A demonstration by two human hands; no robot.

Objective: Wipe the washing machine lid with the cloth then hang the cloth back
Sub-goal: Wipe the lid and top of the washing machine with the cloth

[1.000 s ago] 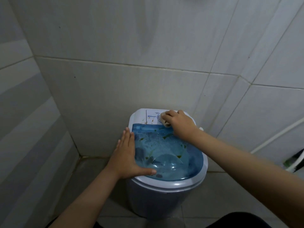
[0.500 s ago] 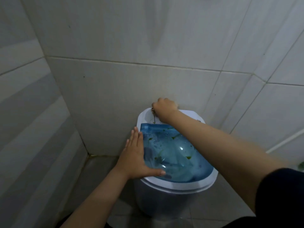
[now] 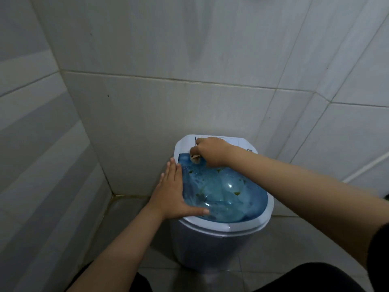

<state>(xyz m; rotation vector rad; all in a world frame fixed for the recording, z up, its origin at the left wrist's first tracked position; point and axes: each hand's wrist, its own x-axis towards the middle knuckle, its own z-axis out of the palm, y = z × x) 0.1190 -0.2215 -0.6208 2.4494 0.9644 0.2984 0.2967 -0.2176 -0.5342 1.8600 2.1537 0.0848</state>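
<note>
At the left edge of the washing machine (image 3: pixel 210 245) our left hand (image 3: pixel 171 193) lies flat, fingers straight and together, thumb stretched along the front-left rim, gripping nothing and just bracing the small tub against the push of the wiping; we judge the machine light enough to shift on the tiled floor (image 3: pixel 126 228) without that hold. Under the palm's right side begins the lid (image 3: pixel 223 199), a translucent blue panel, domed and glossy, wet and flecked with greenish-brown specks across its middle; it looks like thin stiff plastic that would flex under hard pressure and is slippery while wet, so moderate, even strokes seem wise. Further right, at the lid's back-left corner where blue meets the white control strip, our right hand (image 3: pixel 209 151) is closed into a fist around the cloth (image 3: pixel 195 158), only a small pale wad of which peeks out below the knuckles, pressed on the lid. The cloth looks soft, limp and probably damp, so it will bunch rather than slide flat; for hanging we would pinch it by one corner or edge. No hook or rail is visible
</note>
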